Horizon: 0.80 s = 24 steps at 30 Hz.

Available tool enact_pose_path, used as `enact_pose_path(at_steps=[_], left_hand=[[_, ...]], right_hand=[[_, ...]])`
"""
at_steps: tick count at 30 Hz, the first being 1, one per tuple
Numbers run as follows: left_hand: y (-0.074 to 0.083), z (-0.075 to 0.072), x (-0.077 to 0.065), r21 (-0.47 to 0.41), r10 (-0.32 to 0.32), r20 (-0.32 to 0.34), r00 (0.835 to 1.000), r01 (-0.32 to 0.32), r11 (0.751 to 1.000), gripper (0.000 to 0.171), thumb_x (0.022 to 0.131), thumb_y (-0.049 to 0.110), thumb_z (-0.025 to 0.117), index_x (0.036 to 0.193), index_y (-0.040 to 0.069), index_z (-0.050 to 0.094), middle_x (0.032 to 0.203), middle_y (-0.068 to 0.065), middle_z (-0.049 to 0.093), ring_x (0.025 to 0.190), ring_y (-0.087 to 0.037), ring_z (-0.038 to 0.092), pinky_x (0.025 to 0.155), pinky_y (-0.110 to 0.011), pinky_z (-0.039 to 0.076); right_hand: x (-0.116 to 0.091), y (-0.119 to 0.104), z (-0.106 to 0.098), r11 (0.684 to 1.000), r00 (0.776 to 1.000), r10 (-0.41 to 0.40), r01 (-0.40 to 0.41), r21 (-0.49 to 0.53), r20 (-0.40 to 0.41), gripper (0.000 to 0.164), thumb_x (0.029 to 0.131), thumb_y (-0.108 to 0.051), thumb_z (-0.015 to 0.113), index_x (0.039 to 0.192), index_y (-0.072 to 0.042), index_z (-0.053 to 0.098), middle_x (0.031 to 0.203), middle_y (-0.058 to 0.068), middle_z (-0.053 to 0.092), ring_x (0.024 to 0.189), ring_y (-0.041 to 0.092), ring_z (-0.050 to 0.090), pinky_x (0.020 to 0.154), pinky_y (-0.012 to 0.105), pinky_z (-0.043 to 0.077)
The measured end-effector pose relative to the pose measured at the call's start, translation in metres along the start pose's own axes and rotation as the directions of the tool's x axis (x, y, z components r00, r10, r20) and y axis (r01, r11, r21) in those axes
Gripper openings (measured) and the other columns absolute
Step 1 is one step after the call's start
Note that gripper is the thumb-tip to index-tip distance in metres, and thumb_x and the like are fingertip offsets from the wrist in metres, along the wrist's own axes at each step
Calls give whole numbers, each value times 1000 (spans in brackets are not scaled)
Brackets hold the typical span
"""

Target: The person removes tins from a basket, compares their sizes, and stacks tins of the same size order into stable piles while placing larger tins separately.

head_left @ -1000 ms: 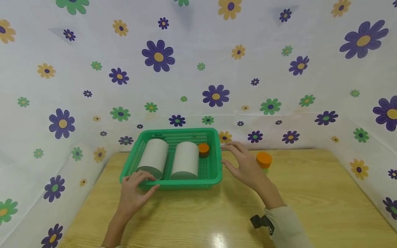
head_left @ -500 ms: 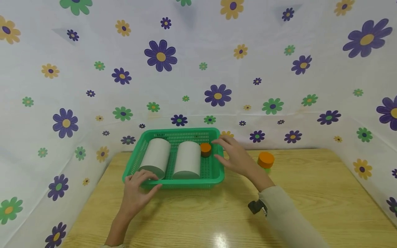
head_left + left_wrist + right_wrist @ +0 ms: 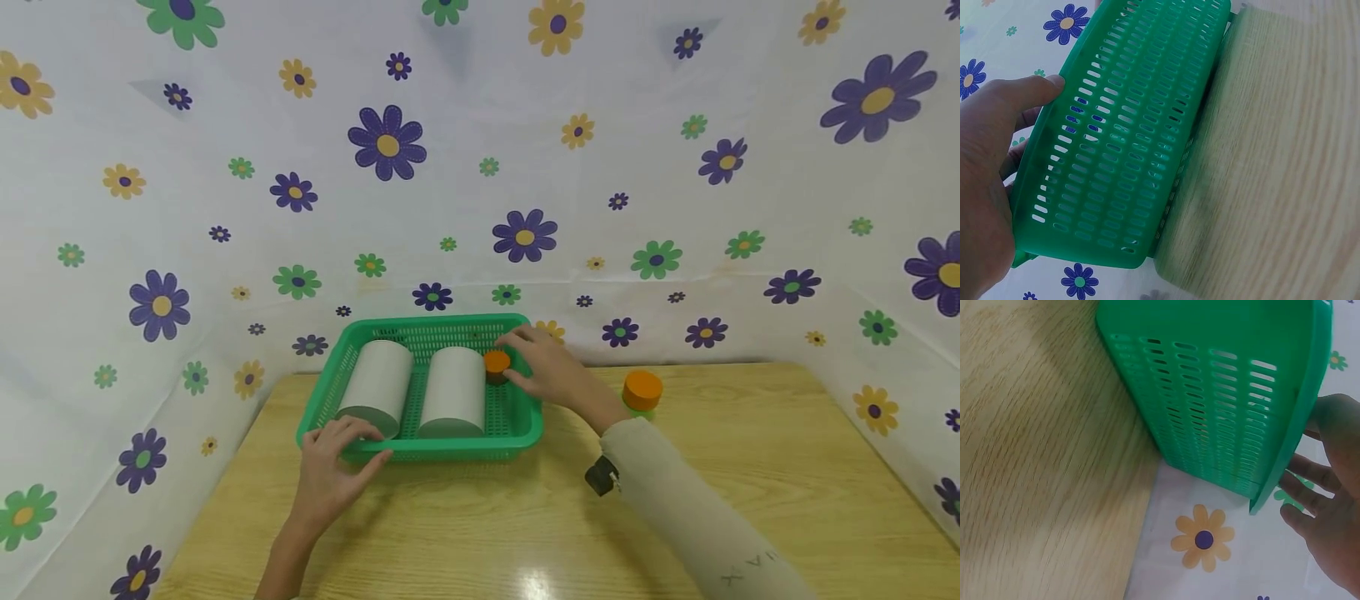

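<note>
A green plastic basket (image 3: 517, 433) with slotted walls stands on the table. Inside lie two large white cylinders (image 3: 377, 387), plain like paper rolls, and a short orange cylinder (image 3: 497, 364) by the right one. My left hand (image 3: 330, 471) holds the front left rim, fingers over it; in the left wrist view the thumb rests at the rim of the wall. My right hand (image 3: 551, 367) reaches over the right rim, thumb and fingers spread beside the orange cylinder. Contact with it cannot be made out; the right wrist view hides the cylinder behind the basket wall.
Right of the basket, an orange round piece (image 3: 642, 389) sits on a green one (image 3: 637, 411) on the wooden table (image 3: 750, 467). A white cloth with printed flowers (image 3: 450, 192) hangs behind and along both sides.
My right hand has moved left from outside the basket, over its right rim, to beside the orange cylinder. The left hand stays on the front rim.
</note>
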<state>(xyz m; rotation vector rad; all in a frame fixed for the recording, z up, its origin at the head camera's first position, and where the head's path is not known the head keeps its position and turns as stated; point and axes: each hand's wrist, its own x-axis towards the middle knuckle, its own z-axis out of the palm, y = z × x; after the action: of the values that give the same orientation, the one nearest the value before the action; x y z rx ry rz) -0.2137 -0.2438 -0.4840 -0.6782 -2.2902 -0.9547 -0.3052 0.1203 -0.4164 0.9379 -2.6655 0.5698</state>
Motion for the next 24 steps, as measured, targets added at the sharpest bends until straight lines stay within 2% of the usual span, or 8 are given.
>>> enact_pose_path(at_steps=[3, 11, 15, 20, 24], left_hand=[[0, 1, 0, -7, 7, 0, 1000, -7, 1000, 26, 75, 14, 91, 95, 14, 74, 98, 11, 69, 95, -15, 59, 85, -47, 24], [-1, 1, -1, -16, 28, -18, 999, -28, 999, 27, 74, 11, 91, 94, 13, 73, 96, 10, 69, 93, -15, 58, 84, -46, 24], [-2, 1, -2, -18, 19, -5, 1000, -20, 1000, 26, 75, 12, 91, 95, 13, 73, 96, 10, 69, 94, -14, 59, 86, -46, 24], [0, -1, -1, -17, 9, -5, 1000, -9, 1000, 27, 75, 12, 91, 95, 13, 73, 97, 9, 69, 95, -15, 59, 86, -46, 24], [1, -1, 0, -19, 0, 3, 1000, 0, 1000, 27, 75, 14, 91, 96, 13, 74, 98, 10, 69, 97, -15, 58, 88, -46, 24]], right_hand=[[2, 0, 4, 1000, 1000, 12, -11, -11, 25, 44, 95, -18, 76, 135, -8, 62, 132, 13, 59, 118, 32, 58, 96, 47, 51], [11, 2, 14, 997, 996, -24, 30, -75, 87, 42, 93, -16, 77, 131, -7, 64, 128, 16, 60, 109, 31, 60, 88, 42, 54], [20, 2, 18, 991, 994, 9, 7, -134, 112, 37, 91, -15, 77, 126, -8, 67, 122, 16, 62, 102, 30, 60, 86, 42, 52], [32, 0, 18, 979, 983, 59, -23, -203, 174, 36, 94, -16, 74, 128, -8, 66, 122, 16, 62, 104, 31, 58, 92, 43, 50], [39, 1, 20, 960, 966, 74, -1, -280, 248, 38, 96, -19, 71, 132, -8, 64, 125, 16, 61, 109, 32, 57, 98, 44, 47]])
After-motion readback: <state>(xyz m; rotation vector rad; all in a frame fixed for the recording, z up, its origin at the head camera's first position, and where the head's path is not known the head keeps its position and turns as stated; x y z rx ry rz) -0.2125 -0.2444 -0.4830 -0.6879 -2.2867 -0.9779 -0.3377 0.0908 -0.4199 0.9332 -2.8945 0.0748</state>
